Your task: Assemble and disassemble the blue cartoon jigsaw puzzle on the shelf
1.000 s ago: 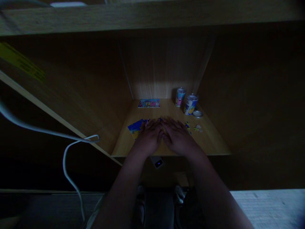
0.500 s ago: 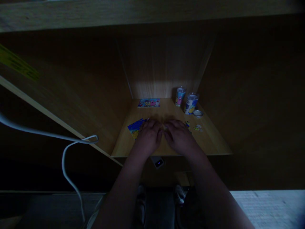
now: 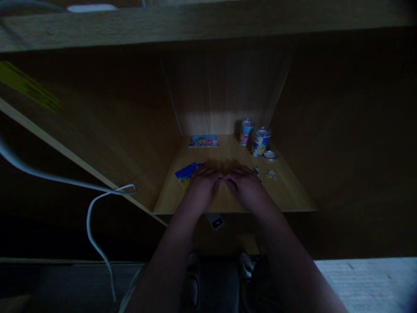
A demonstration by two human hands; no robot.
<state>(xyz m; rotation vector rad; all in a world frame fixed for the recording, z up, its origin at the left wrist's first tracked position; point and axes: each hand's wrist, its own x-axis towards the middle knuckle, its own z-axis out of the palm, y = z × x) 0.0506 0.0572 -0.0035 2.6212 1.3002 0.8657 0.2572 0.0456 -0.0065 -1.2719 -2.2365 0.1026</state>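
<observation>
In dim light, my left hand (image 3: pixel 202 188) and my right hand (image 3: pixel 246 187) rest side by side on a small wooden desk (image 3: pixel 286 193), fingertips meeting at the middle. The fingers of both are curled inward and pressed together; what they hold, if anything, is hidden. A partly joined blue and yellow puzzle (image 3: pixel 186 172) lies just left of my left hand. A few loose puzzle pieces (image 3: pixel 269 174) lie to the right of my right hand.
A finished picture card (image 3: pixel 203 141) lies at the back of the desk. Two printed tins (image 3: pixel 260 141) stand at the back right with a round lid (image 3: pixel 270 154) beside them. Wooden walls close in both sides. A white cable (image 3: pixel 94 204) hangs at left.
Both hands lay flat with fingers stretched forward a second ago. Their fingers have since curled in and the fingertips have drawn together at the middle.
</observation>
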